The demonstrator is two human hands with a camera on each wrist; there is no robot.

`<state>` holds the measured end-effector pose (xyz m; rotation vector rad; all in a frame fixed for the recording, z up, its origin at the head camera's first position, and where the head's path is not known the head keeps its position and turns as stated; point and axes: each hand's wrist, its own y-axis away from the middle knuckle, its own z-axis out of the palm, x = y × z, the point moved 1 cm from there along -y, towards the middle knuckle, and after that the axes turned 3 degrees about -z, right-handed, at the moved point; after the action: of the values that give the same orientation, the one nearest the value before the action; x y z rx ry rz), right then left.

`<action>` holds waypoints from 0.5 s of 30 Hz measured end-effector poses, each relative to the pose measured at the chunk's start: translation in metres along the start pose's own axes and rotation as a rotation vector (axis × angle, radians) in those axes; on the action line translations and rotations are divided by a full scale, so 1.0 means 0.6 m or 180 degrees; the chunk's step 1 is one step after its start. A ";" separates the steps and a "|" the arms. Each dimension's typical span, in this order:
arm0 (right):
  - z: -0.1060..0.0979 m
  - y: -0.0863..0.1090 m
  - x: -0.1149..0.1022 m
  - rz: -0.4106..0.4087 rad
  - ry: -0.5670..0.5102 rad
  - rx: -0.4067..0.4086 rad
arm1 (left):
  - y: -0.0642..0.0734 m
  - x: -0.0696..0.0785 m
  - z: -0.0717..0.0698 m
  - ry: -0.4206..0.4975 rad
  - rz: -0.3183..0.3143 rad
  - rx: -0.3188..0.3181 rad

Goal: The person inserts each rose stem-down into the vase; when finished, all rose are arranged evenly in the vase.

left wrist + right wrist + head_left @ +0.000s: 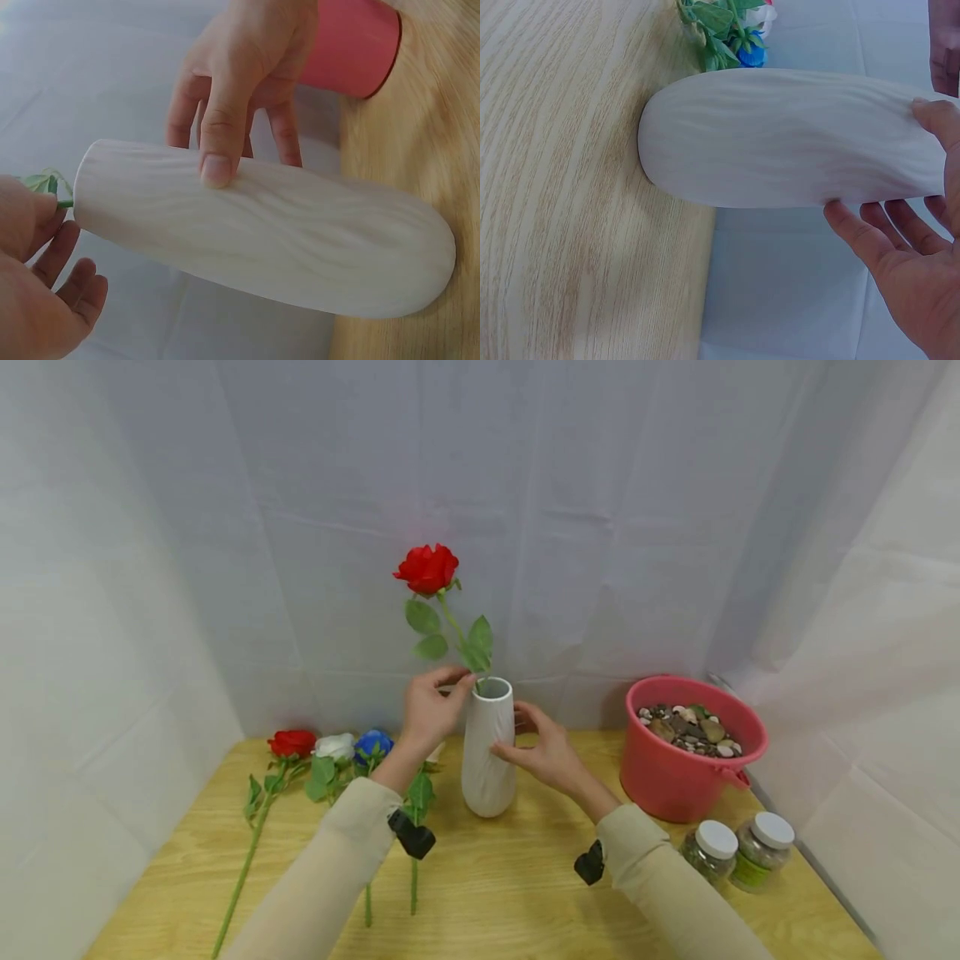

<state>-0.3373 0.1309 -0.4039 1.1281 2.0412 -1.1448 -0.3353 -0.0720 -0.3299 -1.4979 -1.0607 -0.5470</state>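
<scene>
Head view puts the white vase (488,752) upright on the wooden table (525,893), about midway between its left and right edges and toward the back edge, with the red rose (427,568) standing tall above its mouth, the stem running down into the opening. The left hand (431,706) pinches that stem between thumb and forefinger right at the rim; the left wrist view shows its other fingers loosely spread beside the vase (262,240). The right hand (543,752) steadies the vase from its right side, thumb pressed on the front of the ribbed wall and fingers curved round the back, which the right wrist view confirms against the vase (787,139). Just left of the vase, three more roses lie flat with blooms toward the back edge: a red one (292,742), a white one (334,746) and a blue one (372,744), stems trailing toward the front edge. Near the right edge stands a pink bucket (686,777) filled with pebbles (690,729), and in front of it, two white-lidded jars (738,847) sit side by side.
</scene>
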 end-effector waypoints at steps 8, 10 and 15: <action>0.000 0.002 -0.002 0.0015 -0.0011 -0.0002 | 0.005 -0.004 -0.004 -0.0145 -0.0153 -0.0200; -0.001 0.002 -0.003 0.0023 -0.0005 -0.0002 | 0.006 -0.005 -0.005 -0.0146 -0.0285 -0.0222; -0.001 0.003 -0.005 0.0058 0.0016 -0.0008 | 0.009 -0.008 -0.008 -0.0098 -0.0495 -0.0226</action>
<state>-0.3345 0.1309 -0.4020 1.1473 2.0314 -1.1313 -0.3320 -0.0777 -0.3354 -1.4972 -1.1995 -0.6783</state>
